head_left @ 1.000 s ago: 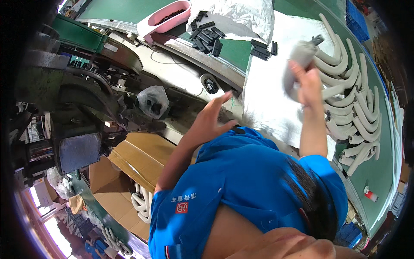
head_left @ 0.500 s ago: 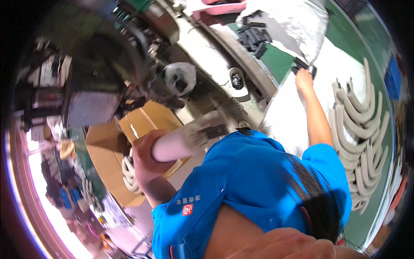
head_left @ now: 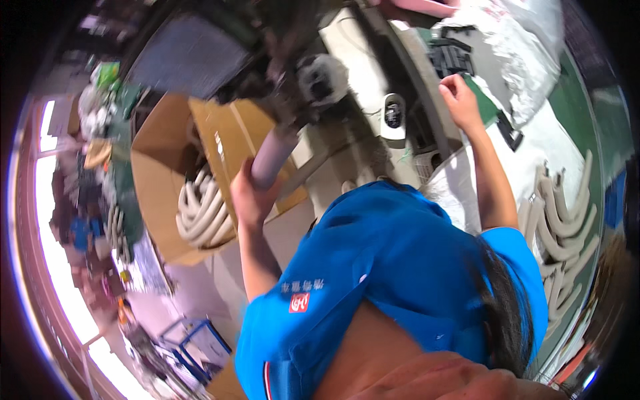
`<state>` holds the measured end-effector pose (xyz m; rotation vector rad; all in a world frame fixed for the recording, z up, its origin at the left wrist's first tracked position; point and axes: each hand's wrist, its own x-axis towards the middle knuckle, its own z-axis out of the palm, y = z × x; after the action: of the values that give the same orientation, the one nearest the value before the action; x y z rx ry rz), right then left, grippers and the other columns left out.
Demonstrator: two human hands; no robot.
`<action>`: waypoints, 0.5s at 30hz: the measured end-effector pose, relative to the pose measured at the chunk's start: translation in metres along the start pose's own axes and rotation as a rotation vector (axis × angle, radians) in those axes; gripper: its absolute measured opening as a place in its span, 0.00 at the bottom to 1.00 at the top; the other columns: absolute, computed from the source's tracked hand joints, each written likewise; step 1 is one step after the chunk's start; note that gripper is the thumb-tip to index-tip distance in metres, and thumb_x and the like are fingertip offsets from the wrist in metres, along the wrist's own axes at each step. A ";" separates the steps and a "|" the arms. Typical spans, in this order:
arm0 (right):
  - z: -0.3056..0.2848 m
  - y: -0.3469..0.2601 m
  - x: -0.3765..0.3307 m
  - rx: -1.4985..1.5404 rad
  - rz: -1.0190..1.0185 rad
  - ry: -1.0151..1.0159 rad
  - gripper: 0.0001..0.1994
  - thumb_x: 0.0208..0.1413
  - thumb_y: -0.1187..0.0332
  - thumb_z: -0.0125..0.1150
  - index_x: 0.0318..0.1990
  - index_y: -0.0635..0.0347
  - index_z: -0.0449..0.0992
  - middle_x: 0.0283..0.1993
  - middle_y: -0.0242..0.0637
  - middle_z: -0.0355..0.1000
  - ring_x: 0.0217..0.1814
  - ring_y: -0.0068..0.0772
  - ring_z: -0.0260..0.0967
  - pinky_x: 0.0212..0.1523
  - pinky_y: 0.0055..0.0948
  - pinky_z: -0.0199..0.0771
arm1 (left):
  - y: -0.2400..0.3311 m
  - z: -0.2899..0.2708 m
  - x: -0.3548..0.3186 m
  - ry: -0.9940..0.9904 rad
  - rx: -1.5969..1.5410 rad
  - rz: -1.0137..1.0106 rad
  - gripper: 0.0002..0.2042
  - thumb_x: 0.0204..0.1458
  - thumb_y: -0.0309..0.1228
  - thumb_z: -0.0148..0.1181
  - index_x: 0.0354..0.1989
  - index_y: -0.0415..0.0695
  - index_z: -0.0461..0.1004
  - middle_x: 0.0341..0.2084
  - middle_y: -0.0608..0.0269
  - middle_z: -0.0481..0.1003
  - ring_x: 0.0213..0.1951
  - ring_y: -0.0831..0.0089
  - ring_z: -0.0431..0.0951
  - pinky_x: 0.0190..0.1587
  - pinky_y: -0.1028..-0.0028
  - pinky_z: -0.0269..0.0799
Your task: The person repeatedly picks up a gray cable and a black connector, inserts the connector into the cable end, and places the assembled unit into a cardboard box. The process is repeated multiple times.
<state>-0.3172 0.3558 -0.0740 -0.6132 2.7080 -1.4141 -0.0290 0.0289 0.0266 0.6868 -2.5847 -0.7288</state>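
Observation:
My left hand (head_left: 253, 197) is closed around a thick pale grey tube (head_left: 275, 157). The tube slants upward, and its far end overlaps a dark machine part (head_left: 285, 93); whether they touch I cannot tell. Over the right-hand table my right hand (head_left: 461, 103) has its fingers curled together beside a heap of black oblong pieces (head_left: 450, 57). What is inside those fingers, if anything, is hidden. A separate black piece (head_left: 510, 133) lies on the white sheet (head_left: 543, 137), right of that hand.
Several curved beige tubes (head_left: 567, 227) lie on the table at the right. More curved tubes (head_left: 203, 210) fill an open cardboard box (head_left: 155, 180) at the left. A white oval device (head_left: 393, 120) and a clear plastic bag (head_left: 323, 80) are between machine and table.
The left hand has swung the tube from pointing right to pointing up at the machine. My right hand has left the black pieces on the white sheet and moved left toward the heap.

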 end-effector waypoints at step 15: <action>-0.108 0.159 -0.038 -0.725 0.605 -0.371 0.17 0.42 0.61 0.59 0.35 0.67 0.72 0.32 0.55 0.73 0.37 0.53 0.72 0.42 0.42 0.71 | -0.022 0.000 -0.026 -0.136 -0.033 -0.115 0.20 0.35 0.30 0.65 0.39 0.40 0.72 0.29 0.46 0.75 0.34 0.55 0.78 0.37 0.67 0.72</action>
<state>-0.3566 0.5355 -0.1427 -0.0150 2.6752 -0.1545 -0.0004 0.0266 0.0091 0.8071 -2.6659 -0.8800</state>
